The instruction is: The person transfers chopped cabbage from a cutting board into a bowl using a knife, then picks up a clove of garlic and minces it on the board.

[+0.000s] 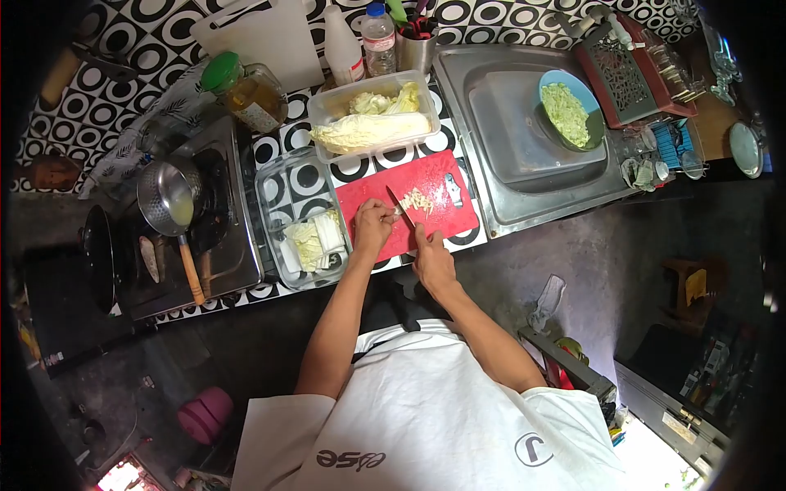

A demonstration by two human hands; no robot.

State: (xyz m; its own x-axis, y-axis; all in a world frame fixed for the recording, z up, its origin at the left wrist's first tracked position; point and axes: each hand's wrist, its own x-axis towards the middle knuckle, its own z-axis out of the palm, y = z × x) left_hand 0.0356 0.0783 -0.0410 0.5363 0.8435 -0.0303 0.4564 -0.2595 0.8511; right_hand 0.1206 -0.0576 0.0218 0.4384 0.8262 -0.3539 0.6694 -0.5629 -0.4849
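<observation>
A knife (401, 201) is in my right hand (434, 259), its blade angled across the red cutting board (381, 237). My left hand (373, 222) pinches a small pale vegetable piece (398, 210) against the board, just left of the blade. Right of the blade lies a small heap of chopped pale bits (419, 201); their exact kind is too small to tell. Left of the board, a clear container (274, 176) holds cut cabbage pieces (311, 244). Behind the board, a plastic tub (326, 150) holds napa cabbage (372, 131).
A metal sink (491, 204) to the right has a bowl of shredded green vegetable (565, 114) on it. At left, a saucepan (164, 200) sits on the stove (233, 237). A green-lidded jar (250, 98) and bottles (379, 41) line the back.
</observation>
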